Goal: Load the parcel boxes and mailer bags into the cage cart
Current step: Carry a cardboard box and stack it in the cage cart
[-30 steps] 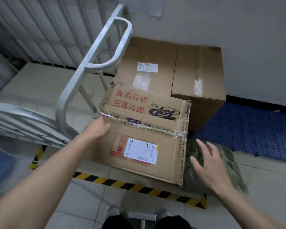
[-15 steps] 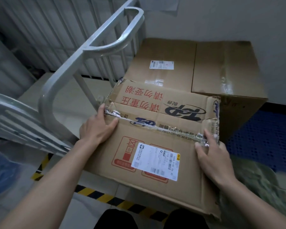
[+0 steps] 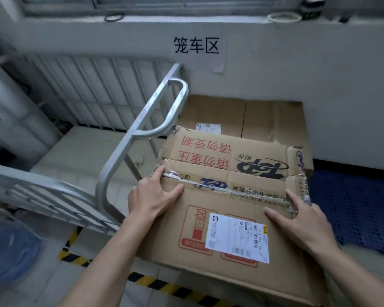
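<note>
A worn cardboard parcel box [image 3: 237, 173] with red print, a taped seam and a white shipping label [image 3: 237, 238] fills the lower middle of the view, tilted toward me. My left hand [image 3: 153, 196] lies on its left edge, fingers and thumb spread flat over the taped seam. My right hand [image 3: 302, 220] presses flat on the face near the right edge. The cage cart [image 3: 164, 107] stands to the left with its grey barred sides, tubular handle and pale floor [image 3: 82, 156]. Two large brown boxes [image 3: 273, 120] sit behind the held box.
A blue perforated plastic pallet [image 3: 353, 207] lies on the floor at right. Yellow-black hazard tape [image 3: 75, 258] runs under the box. A blurred blue bag [image 3: 9, 251] is at lower left. The white wall carries a paper sign [image 3: 197, 47]; tape rolls [image 3: 284, 17] sit on the sill.
My right hand moved from over a green bag onto the box's right side. The box has come up and toward me, and my view has risen to show the wall.
</note>
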Demonstrator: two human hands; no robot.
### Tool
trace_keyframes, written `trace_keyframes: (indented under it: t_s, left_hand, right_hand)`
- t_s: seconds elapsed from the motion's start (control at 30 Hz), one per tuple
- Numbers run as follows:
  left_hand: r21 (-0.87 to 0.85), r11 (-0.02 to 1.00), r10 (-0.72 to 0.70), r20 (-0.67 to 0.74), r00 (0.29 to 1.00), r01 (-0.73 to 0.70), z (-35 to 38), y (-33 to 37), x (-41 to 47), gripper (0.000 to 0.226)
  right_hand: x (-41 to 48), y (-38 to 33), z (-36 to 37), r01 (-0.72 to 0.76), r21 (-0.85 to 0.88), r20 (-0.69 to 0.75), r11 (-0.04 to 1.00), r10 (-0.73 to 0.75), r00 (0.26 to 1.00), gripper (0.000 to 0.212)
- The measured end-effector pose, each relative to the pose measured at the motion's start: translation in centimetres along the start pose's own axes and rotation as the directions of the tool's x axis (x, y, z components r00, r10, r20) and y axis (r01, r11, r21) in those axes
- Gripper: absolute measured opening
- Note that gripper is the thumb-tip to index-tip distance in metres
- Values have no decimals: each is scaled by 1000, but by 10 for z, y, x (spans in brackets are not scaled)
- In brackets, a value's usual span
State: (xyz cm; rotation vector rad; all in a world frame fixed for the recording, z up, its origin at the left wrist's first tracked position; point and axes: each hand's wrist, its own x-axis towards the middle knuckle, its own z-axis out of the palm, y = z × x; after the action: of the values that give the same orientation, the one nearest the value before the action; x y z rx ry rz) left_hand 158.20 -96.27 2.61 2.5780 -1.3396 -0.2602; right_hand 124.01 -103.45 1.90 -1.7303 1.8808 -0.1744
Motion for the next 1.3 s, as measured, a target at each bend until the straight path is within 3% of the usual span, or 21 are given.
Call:
trace_keyframes:
  t_s: [0.3, 0.57, 0.8, 0.93, 1.3]
  left_hand:
    - [-12, 993, 114, -26, 993, -114, -172, 87, -23, 92]
    - [-51, 985, 162, -89, 983, -167, -291, 117, -30, 93]
    - [-51, 992, 107, -126, 986, -114, -355, 81, -26, 100]
    - [-32, 993, 103, -165, 981, -109, -388, 66, -21, 106]
    - [-33, 997, 56, -222, 973, -65, -432, 2, -19, 94]
  right_hand:
    - [-62, -43, -173, -24, 23, -45, 999, 25, 999, 100]
    - [-102, -96, -265, 31, 50, -109, 998, -26, 994, 104]
    - [-110, -165, -290, 137, -45, -179, 990, -142, 973, 83]
    - [-115, -196, -293, 180, -19, -189, 983, -181, 965, 86]
    - [-136, -276, -278, 275, -60, -218, 960, -281, 935, 88]
